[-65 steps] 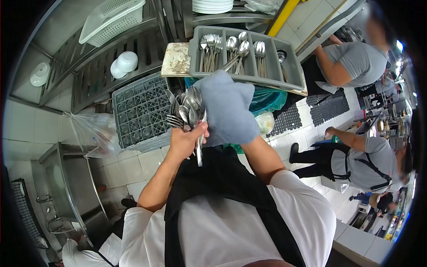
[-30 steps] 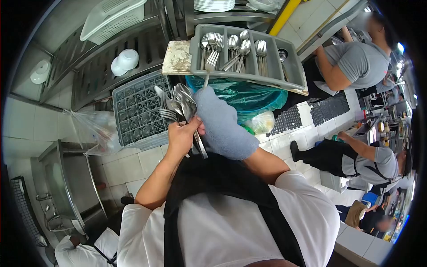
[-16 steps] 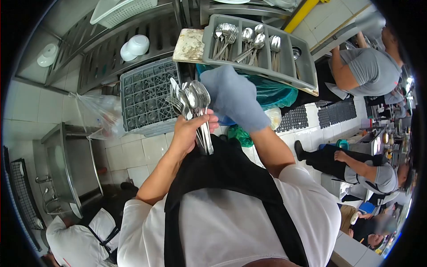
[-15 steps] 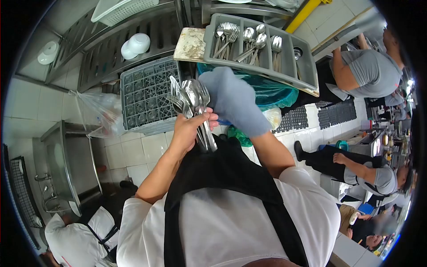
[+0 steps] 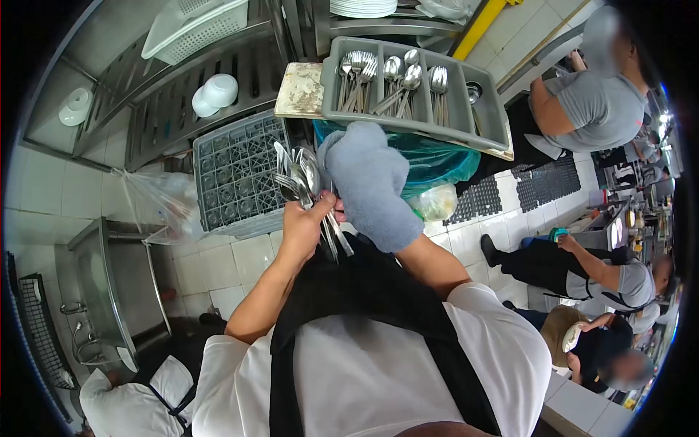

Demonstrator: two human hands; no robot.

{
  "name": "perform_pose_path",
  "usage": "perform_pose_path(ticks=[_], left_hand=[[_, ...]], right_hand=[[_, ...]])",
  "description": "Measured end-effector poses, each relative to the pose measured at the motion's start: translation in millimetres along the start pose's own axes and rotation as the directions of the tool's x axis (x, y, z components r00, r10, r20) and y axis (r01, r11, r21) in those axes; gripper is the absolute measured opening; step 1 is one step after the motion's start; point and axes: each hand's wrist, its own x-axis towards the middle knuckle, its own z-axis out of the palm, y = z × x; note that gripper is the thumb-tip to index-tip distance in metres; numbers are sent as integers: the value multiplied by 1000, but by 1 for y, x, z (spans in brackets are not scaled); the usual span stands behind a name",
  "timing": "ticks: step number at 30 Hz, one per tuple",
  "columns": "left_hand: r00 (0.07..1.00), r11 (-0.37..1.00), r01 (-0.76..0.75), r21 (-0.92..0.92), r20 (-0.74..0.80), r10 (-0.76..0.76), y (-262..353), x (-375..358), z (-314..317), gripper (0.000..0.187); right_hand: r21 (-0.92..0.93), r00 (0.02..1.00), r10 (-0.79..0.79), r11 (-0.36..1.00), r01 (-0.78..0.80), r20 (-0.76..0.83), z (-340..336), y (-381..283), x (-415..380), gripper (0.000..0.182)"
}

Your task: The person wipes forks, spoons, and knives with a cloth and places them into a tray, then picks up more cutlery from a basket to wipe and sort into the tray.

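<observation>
A fanned bunch of metal cutlery (image 5: 300,175), with spoons, forks and what looks like knives, is gripped near its handles by my left hand (image 5: 300,227). Its heads point away from my body. A grey-blue cloth (image 5: 373,186) covers my right hand like a mitt, so those fingers are hidden; only the bare right forearm (image 5: 435,264) shows below it. The cloth touches the right side of the bunch. Just beyond it sits a grey cutlery tray (image 5: 455,132), with forks in the left compartment and spoons beside them.
A grey glass rack (image 5: 240,175) stands left of the cutlery. White bowls (image 5: 218,92) rest on a slatted metal shelf. Teal plastic (image 5: 444,162) hangs under the tray. A metal sink (image 5: 120,284) is at left. Co-workers are at right, one in a grey shirt (image 5: 601,109).
The cloth-covered right hand has come lower, closer against the cutlery and my left fingers. The bunch is slightly lower and more fanned. A co-worker at right has raised an arm.
</observation>
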Motion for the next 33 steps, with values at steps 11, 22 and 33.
perform_pose_path(ticks=[11, 22, 33], left_hand=[[1000, 999, 24, -30, 18, -23, 10, 1, -8, 8], [994, 987, -113, 116, 20, 111, 15, -8, -12, 12], [983, 977, -166, 132, 101, 153, 10, 2, -19, 13]], right_hand=[[-442, 977, -213, 877, 186, -11, -6, -25, 4, 20], [-33, 946, -151, 989, 147, -286, -34, -9, 30, 21], [-407, 922, -387, 847, 342, -30, -15, -6, 22, 25]])
